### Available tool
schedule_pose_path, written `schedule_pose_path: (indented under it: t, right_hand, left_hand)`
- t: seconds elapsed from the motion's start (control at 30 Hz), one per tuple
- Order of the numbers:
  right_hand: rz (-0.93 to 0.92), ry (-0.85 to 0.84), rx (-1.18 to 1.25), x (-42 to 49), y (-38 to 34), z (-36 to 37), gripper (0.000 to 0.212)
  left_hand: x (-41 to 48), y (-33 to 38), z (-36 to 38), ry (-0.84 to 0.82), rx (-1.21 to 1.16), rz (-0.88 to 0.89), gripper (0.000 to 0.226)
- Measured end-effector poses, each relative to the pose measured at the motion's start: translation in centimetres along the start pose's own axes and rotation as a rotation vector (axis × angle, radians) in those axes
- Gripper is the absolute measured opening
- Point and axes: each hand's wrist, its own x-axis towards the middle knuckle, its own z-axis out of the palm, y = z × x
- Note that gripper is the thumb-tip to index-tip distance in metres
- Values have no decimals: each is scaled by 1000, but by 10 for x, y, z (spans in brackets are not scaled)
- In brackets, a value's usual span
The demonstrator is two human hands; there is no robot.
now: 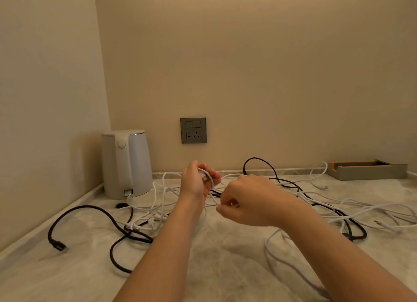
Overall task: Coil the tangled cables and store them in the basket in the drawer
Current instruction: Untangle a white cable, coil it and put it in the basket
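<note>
- two bare hands meet above the middle of a pale marble worktop (225,267). what is each one doing?
- the left hand (197,183) is raised, palm turned inward, its grip curled round a few small loops of white cable (209,178). the right hand (246,200) sits just beside it and a little lower, thumb and forefinger pinching a strand that looks like the same white cable.
- where does the rest of that cable lie?
- as far as i can follow it, it drops from the pinch to the worktop and joins a loose spread of white cables (370,209) trailing off to the right. the long run lies mostly side to side. so the slack is on the right hand's side, and that hand is the nearer one to feed it.
- and the other cables?
- black cables (90,208) snake through the tangle on the left and cross the white ones on the right. i cannot tell which strands are knotted together.
- how far along is the job?
- early, i judge: one coil begun, everything else lying loose. neither basket nor drawer is in view.
- anything else there?
- a white kettle (126,164) in the left corner, a grey wall socket (193,130) behind the hands, and a shallow tray (365,169) at the far right by the wall.
</note>
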Motion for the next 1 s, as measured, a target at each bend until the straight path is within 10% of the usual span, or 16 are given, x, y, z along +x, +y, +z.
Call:
schedule_pose_path:
  t: [0.37,0.8,1.0]
  right_hand:
    - [54,392,112,5,24,15,19]
    - [199,348,1020,8,48,35,26]
    - [275,315,1425,14,43,47,37]
  left_hand:
    - [-11,-9,2,-292,678,15,37]
    - [-16,-2,0,-763,421,-433,81]
    - [-19,5,1,-791,398,-424,63]
